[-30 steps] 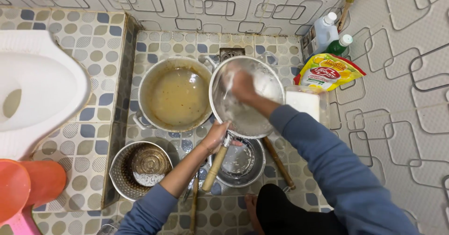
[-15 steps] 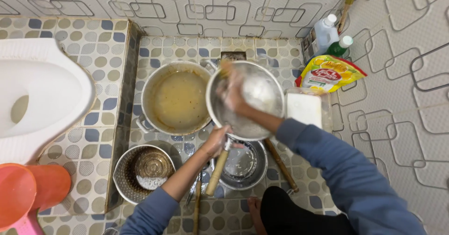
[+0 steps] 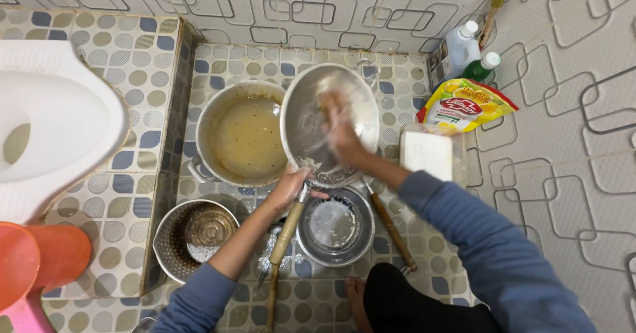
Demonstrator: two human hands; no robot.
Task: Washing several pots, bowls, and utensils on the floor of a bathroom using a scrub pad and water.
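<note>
While the metal pan (image 3: 311, 118) is held tilted above the tiled floor (image 3: 404, 101), the scene reads as follows.

Left hand: the left hand (image 3: 289, 187) is closed around the joint where the pan's wooden handle (image 3: 285, 232) meets the bowl, at the pan's near rim.

Right hand: the right hand (image 3: 339, 129) is inside the pan bowl, fingers curled and pressed to the soapy inner surface; it is motion-blurred, and whether it grips a scrubber cannot be told.

Pan: round, grey metal, foam streaks inside; it sits over the middle of the sunken floor section, overlapping the right rim of the large pot (image 3: 242, 134).

Large pot: two-handled, holding murky brown water; it stands on the floor just left of the pan, near the raised step.

Small pan: a second round metal pan (image 3: 333, 226) lies on the floor directly below the held pan, its inside whitish; a second wooden handle (image 3: 392, 230) angles away beside it.

Perforated pot: a metal vessel (image 3: 195, 237) with a pierced wall stands at the near left edge of the sunken section.

Soap tub: a clear container (image 3: 429, 154) with a white block sits by the right wall.

Refill pouch: a yellow pouch (image 3: 466, 104) leans in the far right corner, bottles (image 3: 464, 45) behind it.
</note>
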